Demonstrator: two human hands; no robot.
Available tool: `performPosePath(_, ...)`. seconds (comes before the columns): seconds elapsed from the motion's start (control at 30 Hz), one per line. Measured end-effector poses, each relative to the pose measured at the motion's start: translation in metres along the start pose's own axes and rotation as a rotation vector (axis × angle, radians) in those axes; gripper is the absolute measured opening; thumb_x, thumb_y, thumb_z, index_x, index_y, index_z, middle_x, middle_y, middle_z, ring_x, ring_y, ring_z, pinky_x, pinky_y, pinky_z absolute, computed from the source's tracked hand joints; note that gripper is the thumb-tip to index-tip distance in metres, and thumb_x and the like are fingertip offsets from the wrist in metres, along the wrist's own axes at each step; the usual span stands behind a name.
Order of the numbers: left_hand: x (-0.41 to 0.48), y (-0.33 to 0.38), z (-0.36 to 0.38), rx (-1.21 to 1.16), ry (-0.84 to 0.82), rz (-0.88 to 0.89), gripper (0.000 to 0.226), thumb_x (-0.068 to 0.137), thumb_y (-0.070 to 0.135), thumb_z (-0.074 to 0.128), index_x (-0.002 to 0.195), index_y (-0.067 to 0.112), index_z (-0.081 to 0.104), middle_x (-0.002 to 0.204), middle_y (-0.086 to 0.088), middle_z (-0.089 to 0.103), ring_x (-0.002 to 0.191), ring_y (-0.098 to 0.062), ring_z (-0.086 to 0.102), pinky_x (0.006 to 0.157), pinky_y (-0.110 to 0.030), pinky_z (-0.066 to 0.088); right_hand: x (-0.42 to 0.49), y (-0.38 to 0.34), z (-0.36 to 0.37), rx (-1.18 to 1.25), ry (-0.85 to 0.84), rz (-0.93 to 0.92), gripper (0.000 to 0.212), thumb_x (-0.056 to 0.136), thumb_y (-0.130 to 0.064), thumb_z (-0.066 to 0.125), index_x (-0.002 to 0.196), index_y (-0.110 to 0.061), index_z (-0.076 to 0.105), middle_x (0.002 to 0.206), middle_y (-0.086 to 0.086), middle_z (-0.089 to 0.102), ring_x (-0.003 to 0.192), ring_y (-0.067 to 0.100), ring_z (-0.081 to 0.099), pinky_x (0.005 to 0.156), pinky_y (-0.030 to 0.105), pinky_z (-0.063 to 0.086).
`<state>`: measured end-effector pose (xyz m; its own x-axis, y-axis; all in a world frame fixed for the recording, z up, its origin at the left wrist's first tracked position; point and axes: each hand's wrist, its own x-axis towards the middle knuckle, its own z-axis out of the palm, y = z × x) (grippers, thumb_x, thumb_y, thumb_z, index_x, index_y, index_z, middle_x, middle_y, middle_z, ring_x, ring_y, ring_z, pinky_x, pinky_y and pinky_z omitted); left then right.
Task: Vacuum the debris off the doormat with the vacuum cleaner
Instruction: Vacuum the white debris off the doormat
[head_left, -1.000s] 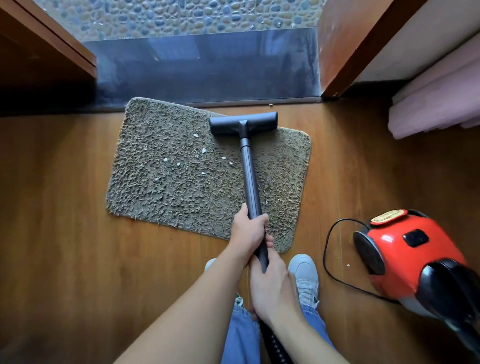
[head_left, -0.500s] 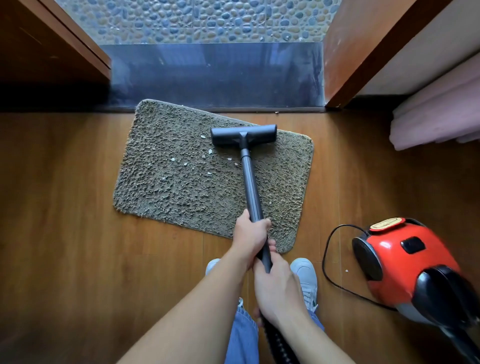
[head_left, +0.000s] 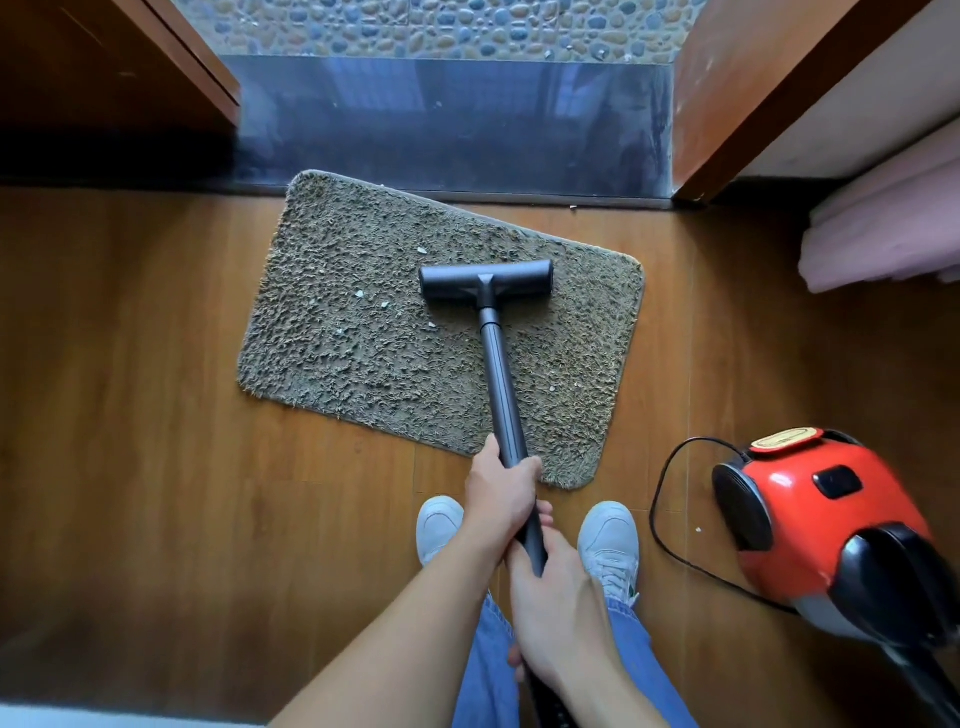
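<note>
R hand (head_left: 558, 603) is nearest, wrapped round the low end of the wand (head_left: 498, 384). L hand (head_left: 498, 499) is just ahead of it, also gripping the tube. Both grips look firm, so a slip seems unlikely.

Right of the hands is the red vacuum body (head_left: 810, 514), w/ its cord (head_left: 655, 512) looped on the floor (head_left: 156, 415) near the right shoe (head_left: 610, 535). A step sideways could snag a foot, and a hard yank might tip the vacuum body.

Ahead of the L hand the doormat (head_left: 363, 374) lies skewed, near corner just beside that hand. It looks loose, so a hard pull stroke may bunch or drag it.

The nozzle (head_left: 485, 283) sits flat mid-mat at the wand's far end. The debris (head_left: 360, 294) = white flecks mostly left of the nozzle, plus one beyond it and one right of the wand. Strokes kept in this lane would miss them, and fast passes could flick bits onto the floor.
</note>
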<state>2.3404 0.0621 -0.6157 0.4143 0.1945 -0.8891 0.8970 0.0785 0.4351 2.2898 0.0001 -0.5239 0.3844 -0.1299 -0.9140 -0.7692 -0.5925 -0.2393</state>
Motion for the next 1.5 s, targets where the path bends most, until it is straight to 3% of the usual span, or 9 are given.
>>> performPosePath(0.07, 0.009, 0.010, -0.003, 0.030, -0.006, 0.028, 0.024, 0.095, 0.008, 0.057, 0.116, 0.007, 0.047, 0.077, -0.010, 0.058, 0.042, -0.022, 0.058, 0.050, -0.036, 0.055, 0.005, -0.012, 0.000, 0.034, -0.002, -0.002, 0.049, 0.092, -0.059, 0.035, 0.132, -0.037, 0.051, 0.092, 0.010, 0.072, 0.062, 0.034, 0.073, 0.056, 0.041, 0.061)
performPosePath(0.17, 0.027, 0.027, -0.010, 0.089, -0.002, 0.055, 0.024, 0.094, 0.007, 0.055, 0.117, 0.003, 0.048, 0.074, -0.011, 0.058, 0.041, -0.020, 0.058, 0.045, -0.032, 0.054, 0.019, -0.030, 0.005, 0.058, 0.002, 0.004, 0.059, 0.085, -0.062, 0.027, 0.128, -0.029, 0.051, 0.098, 0.012, 0.072, 0.082, 0.039, 0.075, 0.070, 0.050, 0.064)
performPosePath(0.33, 0.051, 0.053, -0.017, 0.115, -0.024, 0.048, 0.025, 0.094, 0.005, 0.057, 0.116, -0.001, 0.048, 0.080, -0.015, 0.055, 0.041, -0.023, 0.058, 0.054, -0.043, 0.060, 0.039, -0.055, 0.001, 0.210, -0.047, 0.007, 0.032, 0.103, -0.043, 0.038, 0.127, -0.025, 0.051, 0.090, 0.017, 0.069, 0.041, 0.027, 0.067, 0.042, 0.036, 0.056)
performPosePath(0.53, 0.055, 0.071, -0.009, 0.028, -0.045, 0.044, 0.021, 0.097, 0.006, 0.056, 0.114, 0.002, 0.045, 0.082, -0.014, 0.051, 0.041, -0.019, 0.057, 0.045, -0.032, 0.054, 0.045, -0.067, -0.016, 0.222, -0.044, -0.009, 0.032, 0.103, -0.042, 0.041, 0.115, -0.016, 0.055, 0.086, 0.017, 0.066, 0.038, 0.026, 0.062, 0.040, 0.032, 0.052)
performPosePath(0.8, 0.014, 0.015, 0.001, -0.050, 0.010, 0.049, 0.022, 0.094, 0.010, 0.059, 0.115, 0.008, 0.050, 0.079, -0.009, 0.058, 0.043, -0.020, 0.059, 0.049, -0.036, 0.057, 0.014, -0.015, -0.019, 0.078, -0.033, -0.056, 0.033, 0.101, -0.047, 0.042, 0.117, -0.023, 0.058, 0.076, 0.014, 0.069, 0.037, 0.024, 0.062, 0.036, 0.031, 0.050)
performPosePath(1.0, -0.009, -0.012, 0.002, -0.060, 0.012, 0.019, 0.030, 0.094, 0.012, 0.060, 0.121, 0.008, 0.049, 0.078, -0.008, 0.056, 0.041, -0.019, 0.059, 0.040, -0.028, 0.050, 0.000, 0.013, -0.009, -0.029, -0.017, -0.031, 0.062, 0.084, -0.069, 0.033, 0.136, -0.040, 0.049, 0.088, 0.009, 0.076, 0.072, 0.031, 0.074, 0.070, 0.040, 0.062)
performPosePath(1.23, 0.017, 0.022, -0.011, 0.014, 0.027, 0.094, 0.020, 0.093, 0.012, 0.060, 0.109, 0.006, 0.051, 0.073, -0.006, 0.057, 0.043, -0.021, 0.060, 0.052, -0.040, 0.058, 0.022, -0.021, -0.015, 0.049, -0.021, -0.091, 0.028, 0.101, -0.039, 0.042, 0.115, -0.021, 0.058, 0.072, 0.014, 0.069, 0.037, 0.023, 0.062, 0.038, 0.026, 0.047)
performPosePath(1.37, 0.043, 0.049, -0.021, 0.030, 0.035, 0.114, 0.021, 0.086, 0.018, 0.064, 0.100, 0.013, 0.050, 0.079, -0.012, 0.060, 0.049, -0.027, 0.062, 0.065, -0.054, 0.062, 0.041, -0.055, -0.016, 0.115, -0.047, -0.098, 0.025, 0.102, -0.036, 0.045, 0.110, -0.018, 0.060, 0.071, 0.013, 0.066, 0.032, 0.021, 0.059, 0.034, 0.023, 0.043)
performPosePath(1.5, 0.051, 0.061, -0.025, -0.050, 0.007, 0.123, 0.019, 0.093, 0.008, 0.062, 0.102, 0.010, 0.045, 0.081, -0.012, 0.054, 0.045, -0.020, 0.058, 0.052, -0.035, 0.058, 0.046, -0.070, -0.021, 0.178, -0.105, -0.084, 0.025, 0.102, -0.038, 0.048, 0.097, -0.015, 0.057, 0.071, 0.012, 0.061, 0.035, 0.024, 0.060, 0.038, 0.029, 0.048)
